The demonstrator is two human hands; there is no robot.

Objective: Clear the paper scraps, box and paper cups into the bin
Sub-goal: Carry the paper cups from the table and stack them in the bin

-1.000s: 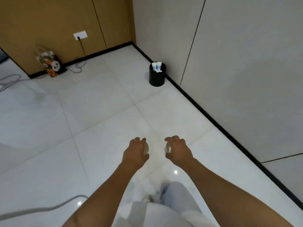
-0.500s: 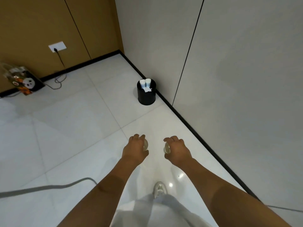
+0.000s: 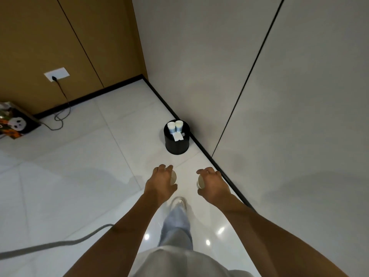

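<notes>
Where the pale tiled floor (image 3: 65, 188) meets the grey panelled wall (image 3: 299, 96) and the brown wooden wall (image 3: 50, 37), a black skirting strip runs along the base of both. Both bare forearms reach forward over the floor, with a trouser leg and a light shoe (image 3: 179, 202) between them. A grey hose or cable (image 3: 50, 245) curves across the floor at lower left. At far left a printed bag (image 3: 17, 123) leans near the brown wall, close to a white socket (image 3: 57, 74) whose dark cord trails down to the floor. The black bin (image 3: 177, 144) stands on the floor just beside the skirting of the grey wall, ahead of the hands and apart from them; it holds two upright paper cups (image 3: 175, 126) and a white paper scrap (image 3: 178, 136). The left hand (image 3: 159, 184) curls around a paper cup (image 3: 173, 177), mostly hidden by the fingers. The right hand (image 3: 213, 185) likewise grips a second cup (image 3: 200, 181), only its rim edge showing.
</notes>
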